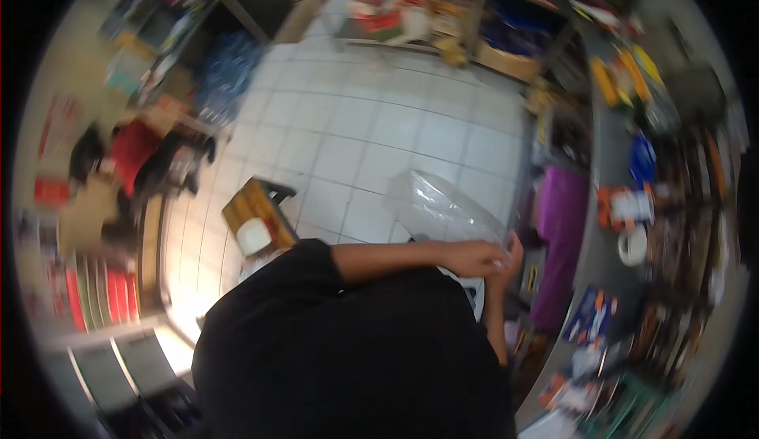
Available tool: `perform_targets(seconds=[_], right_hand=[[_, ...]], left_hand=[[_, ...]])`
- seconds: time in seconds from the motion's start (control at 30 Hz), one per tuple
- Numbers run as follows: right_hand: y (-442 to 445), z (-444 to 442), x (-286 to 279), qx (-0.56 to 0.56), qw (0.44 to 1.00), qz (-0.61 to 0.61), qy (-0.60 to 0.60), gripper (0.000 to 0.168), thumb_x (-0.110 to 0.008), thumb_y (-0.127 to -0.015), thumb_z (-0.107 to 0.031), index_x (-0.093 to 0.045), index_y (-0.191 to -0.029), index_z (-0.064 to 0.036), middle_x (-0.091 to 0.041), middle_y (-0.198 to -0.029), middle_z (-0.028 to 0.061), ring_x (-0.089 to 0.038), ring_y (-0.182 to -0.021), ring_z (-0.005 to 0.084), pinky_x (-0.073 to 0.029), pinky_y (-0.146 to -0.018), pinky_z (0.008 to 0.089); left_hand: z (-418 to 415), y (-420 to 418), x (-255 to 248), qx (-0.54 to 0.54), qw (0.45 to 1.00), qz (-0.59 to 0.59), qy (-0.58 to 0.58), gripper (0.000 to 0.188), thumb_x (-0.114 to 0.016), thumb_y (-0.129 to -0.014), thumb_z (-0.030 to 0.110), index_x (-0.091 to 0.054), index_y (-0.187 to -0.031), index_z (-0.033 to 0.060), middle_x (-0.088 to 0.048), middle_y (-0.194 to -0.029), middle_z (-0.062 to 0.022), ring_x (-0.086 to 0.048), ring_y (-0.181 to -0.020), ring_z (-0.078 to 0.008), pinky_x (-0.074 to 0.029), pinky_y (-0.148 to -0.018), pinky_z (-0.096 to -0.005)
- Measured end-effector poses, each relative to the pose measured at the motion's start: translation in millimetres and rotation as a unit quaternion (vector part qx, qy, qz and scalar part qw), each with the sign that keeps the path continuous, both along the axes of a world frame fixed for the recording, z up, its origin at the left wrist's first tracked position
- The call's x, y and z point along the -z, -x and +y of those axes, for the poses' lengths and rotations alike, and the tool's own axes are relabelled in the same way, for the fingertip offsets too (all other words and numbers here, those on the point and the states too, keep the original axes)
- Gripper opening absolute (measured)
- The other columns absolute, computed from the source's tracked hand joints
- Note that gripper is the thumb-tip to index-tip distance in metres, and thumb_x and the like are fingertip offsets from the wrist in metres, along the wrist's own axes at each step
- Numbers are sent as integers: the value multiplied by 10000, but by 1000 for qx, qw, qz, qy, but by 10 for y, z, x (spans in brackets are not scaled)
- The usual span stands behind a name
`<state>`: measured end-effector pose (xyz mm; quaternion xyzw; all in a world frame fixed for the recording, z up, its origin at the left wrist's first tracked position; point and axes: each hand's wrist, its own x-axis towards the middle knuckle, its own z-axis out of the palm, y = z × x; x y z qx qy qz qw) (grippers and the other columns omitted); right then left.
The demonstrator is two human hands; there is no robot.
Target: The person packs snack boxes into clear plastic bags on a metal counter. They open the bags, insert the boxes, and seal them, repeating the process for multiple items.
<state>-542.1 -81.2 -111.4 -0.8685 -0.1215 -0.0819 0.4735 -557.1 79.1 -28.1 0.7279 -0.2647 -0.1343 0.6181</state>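
A clear plastic bag (453,204) hangs over the tiled floor, its gathered end up by my hands. My left hand (471,258) reaches across my body with its fingers closed on that end. Right beside it, touching, my right hand (513,258) pinches the same part of the bag. The picture is blurred, so the exact finger positions and what the bag holds cannot be made out. A black sleeve and my torso fill the lower middle of the view.
A grey counter (616,142) along the right carries a white tape roll (632,246) and packets. Purple cloth (560,231) hangs beneath. A wooden stool (252,204) with a white item stands left. Farther left, a person in red (135,145) is near blue plastic (228,71). Loaded shelving (409,41) lines the back.
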Motion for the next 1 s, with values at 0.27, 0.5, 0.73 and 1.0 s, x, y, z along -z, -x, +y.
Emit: perform_targets(seconds=[0.27,0.5,0.73,1.0], right_hand=[[310,-637,346,144,930,282,189,161,-493,-808,-97,-599,-902,-19,-635,-854,229,-611,-849,414,-483,-757,504],[969,-1556,382,377,912,157,37,165,-549,-844,-159,-612,-950,-50,-652,-859,172,-631,-835,347,-493,-735,434],[777,-3096,-698,530,817,-1,227,282,-637,-816,-261,-629,-974,-27,-636,-951,138,-551,-946,342,-414,-859,429],[733,-3979,-540,474,740,182,441,389,-689,-739,-399,-668,-965,-83,-657,-969,89,-482,-1099,262,-270,-971,487]], left_hand=[[430,-28,-204,-45,961,269,-43,376,-451,-950,163,-480,-1311,59,-426,-572,36,-390,-467,-37,-327,-397,-206],[134,-415,17,-79,958,182,-206,456,-513,-943,214,-426,-1339,5,-492,-609,-21,-429,-443,-61,-347,-382,-219],[-503,-533,-122,-131,949,177,-225,510,-559,-921,243,-413,-1342,-5,-519,-634,-45,-454,-455,-65,-364,-383,-221],[-1312,-216,-70,-123,942,189,-249,505,-591,-917,262,-433,-1331,18,-548,-653,-43,-483,-472,-77,-400,-409,-232]])
